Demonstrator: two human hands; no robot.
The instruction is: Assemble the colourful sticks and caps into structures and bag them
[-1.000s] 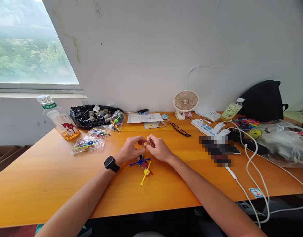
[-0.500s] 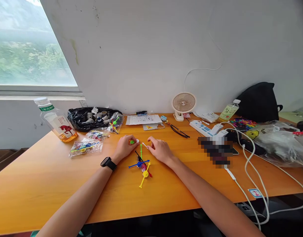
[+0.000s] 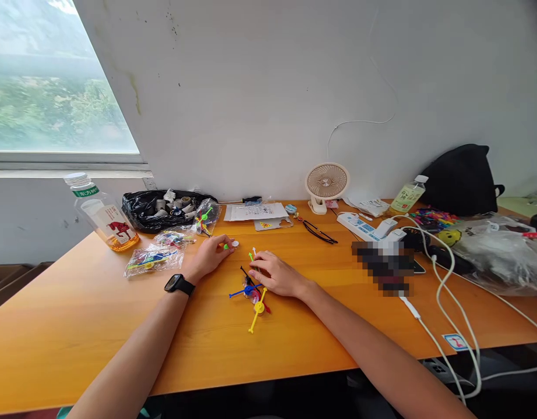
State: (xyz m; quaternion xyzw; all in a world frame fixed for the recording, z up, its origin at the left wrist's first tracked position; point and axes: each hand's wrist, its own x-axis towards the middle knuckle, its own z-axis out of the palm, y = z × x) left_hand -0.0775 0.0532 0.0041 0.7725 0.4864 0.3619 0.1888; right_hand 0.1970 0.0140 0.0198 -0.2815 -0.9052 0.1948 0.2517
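Smooth orange-brown wooden table [image 3: 76,331]. On it: coloured plastic arrow spinners [image 3: 259,307], clustered; crumpled black plastic bag [image 3: 140,219]; large clear plastic bottle [image 3: 108,218]; small cream round fan [image 3: 327,181]; long white power strip [image 3: 358,225].

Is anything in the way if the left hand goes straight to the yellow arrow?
Yes: the blue arrow lies across the direct line from the left hand to the yellow arrow, with the black arrow close by. From the person's side, nothing visible blocks it.

Wooden table [image 3: 76,314] against a pale wall [image 3: 251,105]
Greenery [image 3: 54,110] fills the bright left window [image 3: 45,64]; a stain [image 3: 134,92] runs nearby.
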